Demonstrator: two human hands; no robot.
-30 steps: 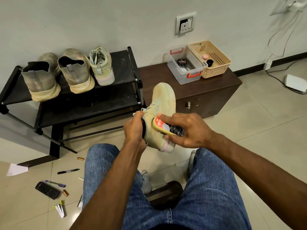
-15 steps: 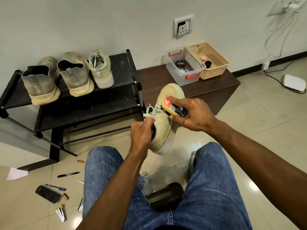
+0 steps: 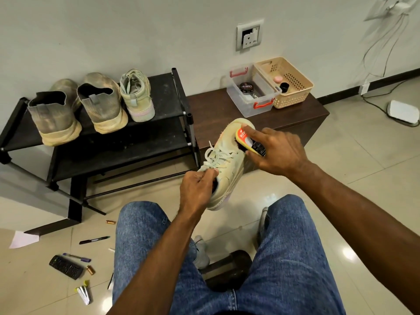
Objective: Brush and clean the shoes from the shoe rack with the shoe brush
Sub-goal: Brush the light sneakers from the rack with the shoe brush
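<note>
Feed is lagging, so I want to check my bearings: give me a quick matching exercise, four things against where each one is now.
Things:
1. shoe brush
2. polish tin
3. grey shoes
4. remote control

Places:
A. on the floor
B. top shelf of the shoe rack
C. in the right hand, against the pale shoe
D. in the clear box

Pairs: 1-C, 2-D, 3-B, 4-A
</note>
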